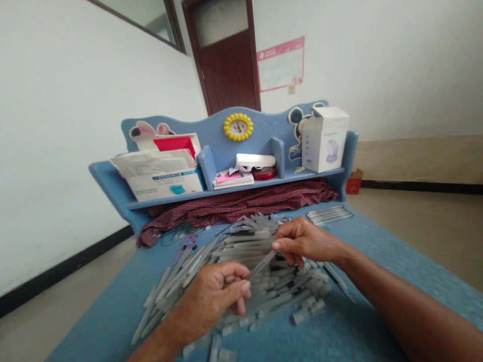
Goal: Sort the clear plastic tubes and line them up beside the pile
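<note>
On a blue surface [101, 317] backed by a shelf [261, 138], the right hand [302, 241] pinches a translucent pen barrel [263, 264] over a loose heap [241, 255], the left hand [217, 289] curling its fingers at the near end, grip unclear. The far-right row [328, 215] looks ordered; the heap, not yet.

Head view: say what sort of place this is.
Probably a room in a home, judging by the blue desk, its cartoon mouse cutout, and the dark wooden door.

Illegible print on carton [325, 142] and poster [281, 66]
</note>
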Demonstrator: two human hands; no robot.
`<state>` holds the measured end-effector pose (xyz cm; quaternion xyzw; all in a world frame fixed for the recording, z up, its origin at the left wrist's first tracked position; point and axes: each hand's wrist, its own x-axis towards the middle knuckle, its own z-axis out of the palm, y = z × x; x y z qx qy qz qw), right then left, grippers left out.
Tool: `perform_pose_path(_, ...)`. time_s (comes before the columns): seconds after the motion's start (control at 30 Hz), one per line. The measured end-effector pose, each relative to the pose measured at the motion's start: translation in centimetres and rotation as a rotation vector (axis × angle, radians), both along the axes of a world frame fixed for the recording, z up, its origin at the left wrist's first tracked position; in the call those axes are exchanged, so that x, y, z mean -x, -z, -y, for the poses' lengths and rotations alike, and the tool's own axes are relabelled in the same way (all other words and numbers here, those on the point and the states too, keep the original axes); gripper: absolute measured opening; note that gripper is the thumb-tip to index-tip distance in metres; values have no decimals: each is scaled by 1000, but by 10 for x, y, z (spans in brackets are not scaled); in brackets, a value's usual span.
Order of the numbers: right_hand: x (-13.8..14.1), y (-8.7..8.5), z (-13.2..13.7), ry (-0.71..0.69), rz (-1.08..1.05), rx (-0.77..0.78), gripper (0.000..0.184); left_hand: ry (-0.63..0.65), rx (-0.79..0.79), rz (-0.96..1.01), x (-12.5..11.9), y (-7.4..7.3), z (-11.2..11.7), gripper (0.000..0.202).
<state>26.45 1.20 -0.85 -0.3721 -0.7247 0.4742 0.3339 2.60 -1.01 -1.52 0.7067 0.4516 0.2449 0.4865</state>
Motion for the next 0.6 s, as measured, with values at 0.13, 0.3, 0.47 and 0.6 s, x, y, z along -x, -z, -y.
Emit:
perform_pose_path(0.13,1,2,-2,4,18,16,39,-27,-336,-147,2,2,0,12)
perform_pose_path(0.3,3,-1,-2,25,-27,87,41,-8,-963,-256,9,7,-3,17)
perform_pose_path(0.47,6,0,-6,40,-26,117,42,99,-1165,-298,27,20,-13,35)
perform_pose_path(0.6,8,3,-9,81,93,44,39,114,-1261,-288,34,27,-19,44)
